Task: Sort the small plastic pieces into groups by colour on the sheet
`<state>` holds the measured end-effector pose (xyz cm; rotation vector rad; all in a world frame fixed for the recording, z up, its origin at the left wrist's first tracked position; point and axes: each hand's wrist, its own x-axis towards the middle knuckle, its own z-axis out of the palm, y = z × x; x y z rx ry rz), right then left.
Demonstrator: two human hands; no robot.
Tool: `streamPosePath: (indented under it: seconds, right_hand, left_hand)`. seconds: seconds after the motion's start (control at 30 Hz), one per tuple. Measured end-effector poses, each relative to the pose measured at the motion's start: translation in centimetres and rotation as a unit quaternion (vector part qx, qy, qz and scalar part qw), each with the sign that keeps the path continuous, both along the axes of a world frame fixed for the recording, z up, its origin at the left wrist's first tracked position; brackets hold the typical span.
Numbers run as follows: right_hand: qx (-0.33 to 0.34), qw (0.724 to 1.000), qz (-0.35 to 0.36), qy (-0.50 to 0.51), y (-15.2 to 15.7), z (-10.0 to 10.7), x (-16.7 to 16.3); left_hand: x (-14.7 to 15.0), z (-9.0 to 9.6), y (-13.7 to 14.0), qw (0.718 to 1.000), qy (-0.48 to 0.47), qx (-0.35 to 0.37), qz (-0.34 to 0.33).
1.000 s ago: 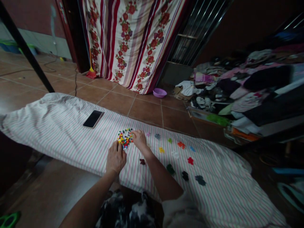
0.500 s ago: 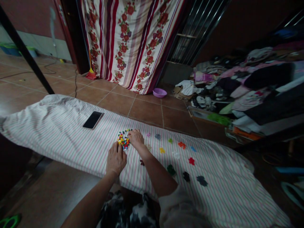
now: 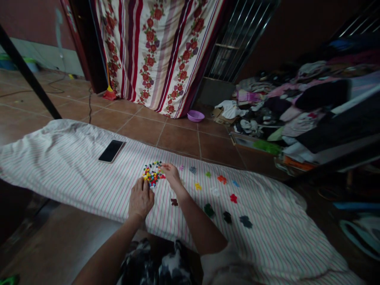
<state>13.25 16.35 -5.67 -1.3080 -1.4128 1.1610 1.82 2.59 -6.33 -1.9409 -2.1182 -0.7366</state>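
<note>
A mixed pile of tiny coloured pieces, like small toy bricks (image 3: 151, 175), lies on a striped cloth (image 3: 89, 182). My left hand (image 3: 140, 199) rests palm down at the pile's near edge, its fingers stretched forward and touching the pieces. Over the right side of the pile, my right hand (image 3: 171, 173) has thumb and fingers drawn together in a pinch. Whatever is between those fingertips is too small to tell. To the right lie small single-colour heaps, among them brown (image 3: 174, 202), yellow (image 3: 198, 186), orange (image 3: 221, 179), red (image 3: 233, 198) and dark green (image 3: 209, 210).
A phone (image 3: 111, 151) lies on the cloth left of the pile. Beyond the cloth's far edge are a tiled floor, a purple basin (image 3: 195, 116) and a floral curtain (image 3: 154, 59). Heaped clothes (image 3: 308, 99) fill the right side. A dark pole (image 3: 29, 73) slants at the left.
My right hand has lifted slightly and its fingers have drawn back a little from the pile, uncovering more pieces. My left hand stays at the near edge. The whole view has shifted slightly.
</note>
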Motion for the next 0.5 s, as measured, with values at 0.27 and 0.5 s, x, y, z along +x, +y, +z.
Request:
streamPosePath:
  seconds: [0.27,0.5]
  right_hand:
    - [-0.063,0.994,-0.004,0.089,-1.1,0.9,2.6]
    - [-0.058,0.994,-0.017,0.089,-2.3,0.9,5.5]
  left_hand:
    - [0.0,0.0,0.0,1.000,0.008,0.006,0.002]
    - [0.0,0.3,0.0,1.000,0.016,-0.011,-0.003]
